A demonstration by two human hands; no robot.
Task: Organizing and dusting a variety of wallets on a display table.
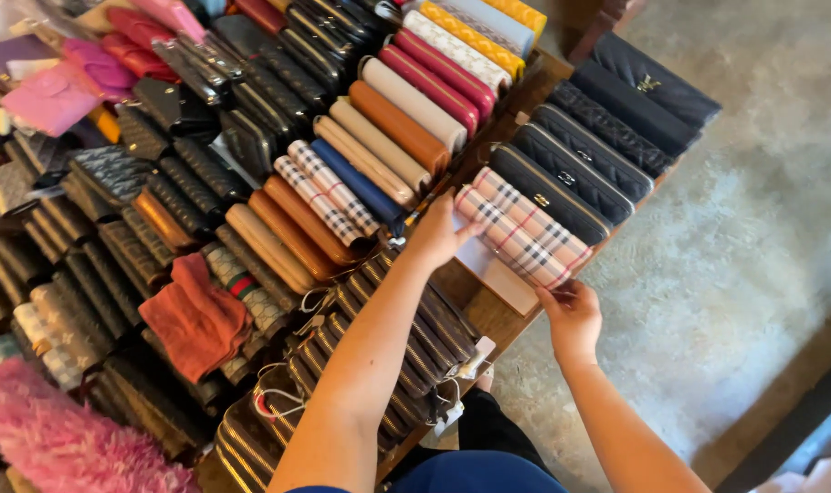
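At the right-hand edge of a wooden display table (489,315) crowded with rows of wallets, both bare hands are on a pair of pink plaid wallets (523,225). The left hand (436,234) lies with fingers spread and extended against the near end of the pair, palm on them, not curled round. The right hand (571,315) is at the opposite lower corner, fingertips pinching the edge of the plaid wallets; how far the fingers wrap underneath cannot be told. The plaid wallets stand tilted on edge, leaning against a row of black quilted wallets (598,146) behind them, with a pale flat card (498,272) just below. To the left run rows of tan and brown wallets (297,228), a blue wallet (361,183) and checked ones. A rust-red cloth (194,315) lies over wallets further left, and pink fluffy material (59,438) fills the lower left corner
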